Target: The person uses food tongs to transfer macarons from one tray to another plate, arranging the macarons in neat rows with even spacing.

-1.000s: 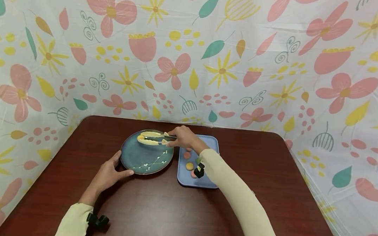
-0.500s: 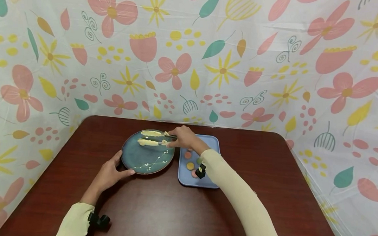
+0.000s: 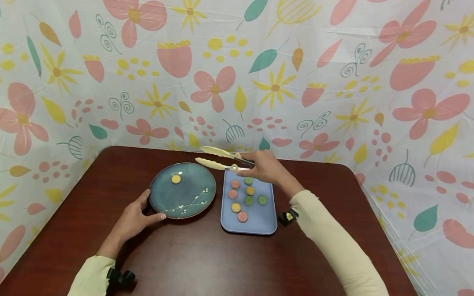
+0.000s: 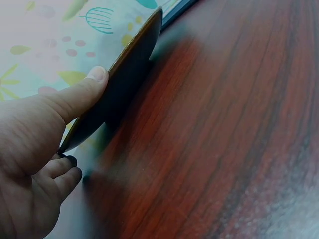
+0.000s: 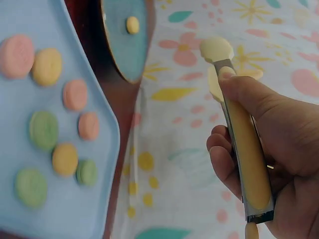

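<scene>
Tongs (image 5: 245,144) sit clamped in the right hand (image 3: 264,166); the left hand (image 3: 133,218) grips the plate (image 3: 182,193), likely to steady it

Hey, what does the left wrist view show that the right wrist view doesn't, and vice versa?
Only the left wrist view: the left hand, its thumb touching the rim of the plate.

Only the right wrist view: the right hand holding the tongs, eight macarons on the blue tray, and a yellow macaron on the plate. Whether a tray sliver shows in the left view is unclear.

Both: plate, brown table, floral backdrop.
</scene>
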`<state>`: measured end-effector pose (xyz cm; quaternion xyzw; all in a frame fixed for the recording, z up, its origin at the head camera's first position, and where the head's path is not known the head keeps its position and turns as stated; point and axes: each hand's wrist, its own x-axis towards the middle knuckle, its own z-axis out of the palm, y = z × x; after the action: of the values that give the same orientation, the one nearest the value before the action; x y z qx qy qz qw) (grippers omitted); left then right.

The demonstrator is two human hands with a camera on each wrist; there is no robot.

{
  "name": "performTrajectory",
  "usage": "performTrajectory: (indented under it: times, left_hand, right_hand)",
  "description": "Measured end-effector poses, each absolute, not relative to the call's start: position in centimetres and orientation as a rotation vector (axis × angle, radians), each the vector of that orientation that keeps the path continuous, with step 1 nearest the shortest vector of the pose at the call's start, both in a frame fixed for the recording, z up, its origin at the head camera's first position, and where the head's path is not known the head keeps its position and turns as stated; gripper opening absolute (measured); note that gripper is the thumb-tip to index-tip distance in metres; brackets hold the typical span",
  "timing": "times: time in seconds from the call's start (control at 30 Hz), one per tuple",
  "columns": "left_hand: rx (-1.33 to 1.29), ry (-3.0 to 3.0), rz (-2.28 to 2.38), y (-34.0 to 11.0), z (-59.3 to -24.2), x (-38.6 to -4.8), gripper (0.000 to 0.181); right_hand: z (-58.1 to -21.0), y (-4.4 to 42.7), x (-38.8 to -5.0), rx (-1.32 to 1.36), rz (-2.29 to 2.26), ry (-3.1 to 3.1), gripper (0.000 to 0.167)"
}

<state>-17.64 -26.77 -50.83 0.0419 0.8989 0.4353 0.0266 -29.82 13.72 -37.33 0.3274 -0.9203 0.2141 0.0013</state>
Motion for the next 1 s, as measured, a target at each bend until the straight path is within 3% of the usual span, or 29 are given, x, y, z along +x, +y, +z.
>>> performTrajectory:
  times: [0.43, 1.0]
  left_hand:
    - [0.135, 2.775, 1.356, -26.9, -51.1, -17.5, 0.116]
    - [0.131, 2.769, 1.367, -26.9, -51.1, -17.6, 0.116]
  right_hand:
    - [-37.7, 21.9, -24.9, 0.8, 0.643, -2.929, 0.064]
    - [-42.2, 25.7, -18.5, 0.818, 0.695, -2.982, 0.063]
